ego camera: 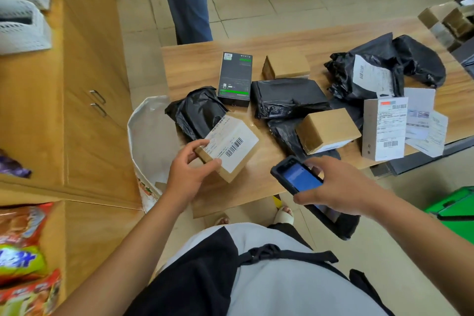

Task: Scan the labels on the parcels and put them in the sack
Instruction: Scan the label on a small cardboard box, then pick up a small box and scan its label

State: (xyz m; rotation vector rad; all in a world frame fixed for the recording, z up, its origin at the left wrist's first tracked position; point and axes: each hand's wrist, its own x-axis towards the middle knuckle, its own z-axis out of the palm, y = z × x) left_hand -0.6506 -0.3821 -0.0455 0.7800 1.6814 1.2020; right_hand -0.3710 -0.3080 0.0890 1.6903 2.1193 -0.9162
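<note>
Scan step: parcel left, scanner right.
Left hand [189, 169] grips the cardboard parcel [239, 161] by its near-left end, label [232, 145] up, over the table's [195, 64] near-left corner. Right hand [336, 187] holds the scanner [300, 178] just right, top end pointing far-left. The sack [151, 141] gapes just left of the parcel; left hand nearer.

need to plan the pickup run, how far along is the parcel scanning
Early on. Little shows inside the white sack, so nothing looks clearly done. In hand: the left hand holds a labelled cardboard box while the right hand holds the scanner beside it. Left: several black bags and boxes lie on the table.
</note>
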